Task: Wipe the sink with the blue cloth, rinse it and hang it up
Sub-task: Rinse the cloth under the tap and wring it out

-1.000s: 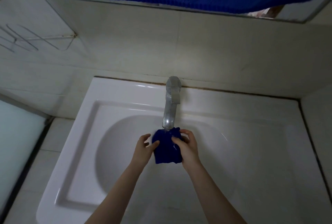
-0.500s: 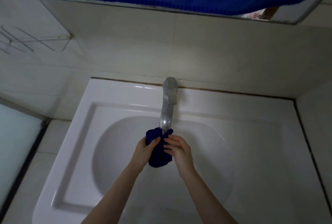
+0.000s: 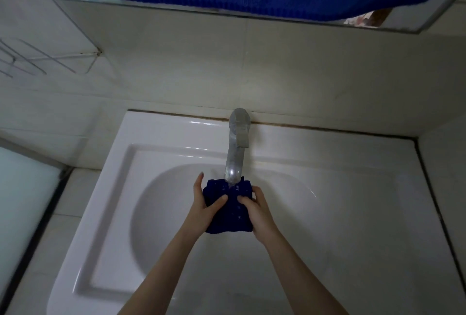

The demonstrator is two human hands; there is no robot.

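Gripping the blue cloth — both hands, left hand and right hand, closed on it — under the tap.

Bare forearms, no sleeves visible

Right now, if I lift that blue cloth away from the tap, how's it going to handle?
Probably floppy: the blue cloth bunches between the left hand and right hand. Likely heavy and dripping, since it sits under the tap.
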